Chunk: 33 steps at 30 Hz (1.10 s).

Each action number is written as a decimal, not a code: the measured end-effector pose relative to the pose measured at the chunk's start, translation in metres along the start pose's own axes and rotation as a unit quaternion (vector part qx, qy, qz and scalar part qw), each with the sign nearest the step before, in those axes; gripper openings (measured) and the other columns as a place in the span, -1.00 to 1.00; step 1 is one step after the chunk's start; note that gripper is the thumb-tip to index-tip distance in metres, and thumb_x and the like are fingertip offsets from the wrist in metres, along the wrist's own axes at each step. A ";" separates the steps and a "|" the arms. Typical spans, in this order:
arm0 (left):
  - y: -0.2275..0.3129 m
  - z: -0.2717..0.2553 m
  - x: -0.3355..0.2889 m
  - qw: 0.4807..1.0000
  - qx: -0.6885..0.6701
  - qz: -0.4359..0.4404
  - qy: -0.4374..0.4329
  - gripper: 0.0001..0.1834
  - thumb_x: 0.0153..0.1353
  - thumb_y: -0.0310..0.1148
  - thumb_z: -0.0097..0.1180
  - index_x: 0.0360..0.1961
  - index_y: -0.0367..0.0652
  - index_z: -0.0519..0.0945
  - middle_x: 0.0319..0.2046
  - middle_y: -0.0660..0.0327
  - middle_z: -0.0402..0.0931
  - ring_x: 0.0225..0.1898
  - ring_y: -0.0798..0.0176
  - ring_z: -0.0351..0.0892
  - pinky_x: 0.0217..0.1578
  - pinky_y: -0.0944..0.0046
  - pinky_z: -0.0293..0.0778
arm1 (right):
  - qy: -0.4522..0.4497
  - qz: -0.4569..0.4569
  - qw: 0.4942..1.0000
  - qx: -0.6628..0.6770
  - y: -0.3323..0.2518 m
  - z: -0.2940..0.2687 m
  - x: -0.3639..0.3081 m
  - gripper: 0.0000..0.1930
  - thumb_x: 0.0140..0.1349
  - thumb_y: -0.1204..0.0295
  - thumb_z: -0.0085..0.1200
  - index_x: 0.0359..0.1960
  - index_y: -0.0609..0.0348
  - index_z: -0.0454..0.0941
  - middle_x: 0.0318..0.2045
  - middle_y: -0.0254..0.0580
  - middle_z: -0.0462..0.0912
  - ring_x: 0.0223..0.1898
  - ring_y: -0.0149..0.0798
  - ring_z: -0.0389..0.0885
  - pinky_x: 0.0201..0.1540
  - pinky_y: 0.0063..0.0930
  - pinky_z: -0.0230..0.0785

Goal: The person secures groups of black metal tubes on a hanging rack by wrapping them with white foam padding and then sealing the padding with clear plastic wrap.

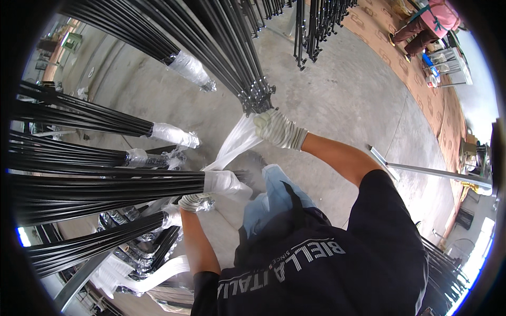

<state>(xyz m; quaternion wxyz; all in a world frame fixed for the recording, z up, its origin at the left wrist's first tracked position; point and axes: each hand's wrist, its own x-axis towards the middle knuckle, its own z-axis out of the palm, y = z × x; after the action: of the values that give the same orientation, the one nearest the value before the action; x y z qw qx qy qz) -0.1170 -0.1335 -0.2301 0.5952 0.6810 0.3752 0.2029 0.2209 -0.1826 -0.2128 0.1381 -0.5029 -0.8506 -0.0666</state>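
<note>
Item 1: Plastic film point(234, 141), one strip, whitish and see-through. Location: runs slantwise between the right hand and the wrapped end point(224, 183) of a black rod bundle point(121, 187), above the grey floor point(337, 100). Handling, as judged: very light, soft, stretchy, rather slippery, apt to cling to itself and to tear if jerked. Best hold: the whole width gathered in the fist, not one thin edge.

Item 2: Rod bundle, long, dark, many slim lengths. Judged stiff and heavy as a group, smooth, liable to slide lengthwise on one another. Best hold: from beneath, close behind the wrapped end.

Item 3: Right hand point(275, 129), pale knit glove. Grip closed on the film, just below the studded tips point(257, 97) of a second rod bundle point(224, 50); contact with the tips cannot be told.

Item 4: Left hand point(194, 202), similar glove, against the underside of the wrapped end. Fingers partly hidden; whether the grip is closed cannot be told.

Item 5: Further wrapped bundle point(176, 135), left side, its support unclear.
</note>
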 end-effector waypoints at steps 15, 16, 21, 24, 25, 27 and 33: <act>-0.042 0.030 0.012 0.980 -0.176 -0.080 0.052 -0.56 -0.04 -0.30 0.10 -0.08 -0.09 0.36 -0.10 0.28 0.39 -0.08 0.27 0.36 -0.02 0.27 0.21 | -0.127 0.185 0.879 0.420 -0.203 0.044 0.039 -0.81 -0.02 0.39 -0.13 -0.38 0.22 0.42 -0.39 0.01 0.48 -0.43 -0.01 0.48 -0.40 -0.30 0.36; -0.048 0.026 0.010 0.978 -0.182 -0.093 0.043 -0.56 -0.04 -0.30 0.10 -0.08 -0.09 0.36 -0.10 0.28 0.39 -0.08 0.27 0.35 -0.01 0.27 0.21 | -0.151 0.189 0.890 0.386 -0.210 0.054 0.047 -0.81 -0.02 0.40 -0.13 -0.39 0.21 0.43 -0.40 -0.02 0.49 -0.42 -0.03 0.49 -0.38 -0.32 0.36; -0.101 0.006 -0.004 0.977 -0.126 -0.169 -0.036 -0.56 0.00 -0.18 0.04 -0.07 -0.07 0.35 -0.08 0.33 0.38 -0.05 0.29 0.32 0.04 0.23 0.13 | -0.143 0.230 0.929 0.252 -0.233 0.097 0.070 -0.83 -0.04 0.44 -0.12 -0.42 0.20 0.48 -0.43 -0.14 0.55 -0.36 -0.12 0.52 -0.31 -0.38 0.36; -0.028 0.032 0.008 0.954 -0.108 -0.265 -0.086 -0.47 -0.07 -0.08 0.11 -0.10 -0.13 0.36 -0.10 0.33 0.37 -0.07 0.32 0.34 -0.01 0.26 0.18 | 0.181 0.346 0.871 0.300 -0.231 0.134 0.065 -0.83 -0.05 0.41 -0.09 -0.40 0.17 0.47 -0.41 -0.21 0.56 -0.32 -0.17 0.51 -0.28 -0.41 0.35; -0.019 0.037 0.008 0.940 -0.167 -0.293 -0.051 -0.43 -0.13 -0.08 0.19 -0.13 -0.19 0.38 -0.10 0.29 0.37 -0.11 0.33 0.38 -0.07 0.32 0.27 | 0.139 0.347 0.859 0.351 -0.231 0.133 0.062 -0.82 -0.05 0.41 -0.09 -0.38 0.16 0.46 -0.38 -0.23 0.55 -0.30 -0.18 0.50 -0.27 -0.41 0.35; -0.080 0.029 -0.004 0.936 -0.271 -0.221 0.030 -0.50 -0.11 -0.16 0.18 -0.13 -0.14 0.39 -0.11 0.24 0.38 -0.10 0.32 0.36 -0.10 0.32 0.30 | 0.042 0.322 0.828 0.457 -0.229 0.115 0.058 -0.79 -0.05 0.39 -0.08 -0.34 0.14 0.45 -0.33 -0.25 0.54 -0.27 -0.19 0.49 -0.26 -0.41 0.34; -0.012 0.037 0.015 0.982 0.161 -0.013 0.097 -0.87 -0.12 -0.45 0.15 -0.45 -0.15 0.55 -0.55 0.25 0.54 -0.57 0.40 0.48 -0.54 0.39 0.37 | -0.131 0.238 0.871 0.409 -0.199 0.091 0.052 -0.67 -0.05 0.33 -0.05 -0.20 0.15 0.40 -0.26 -0.10 0.50 -0.26 -0.11 0.47 -0.26 -0.33 0.33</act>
<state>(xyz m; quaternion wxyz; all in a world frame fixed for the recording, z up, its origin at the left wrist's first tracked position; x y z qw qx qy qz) -0.0836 -0.1463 -0.2518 0.4414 0.7399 0.4679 0.1970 0.0082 -0.2129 -0.2787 0.2299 -0.5926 -0.6670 0.3887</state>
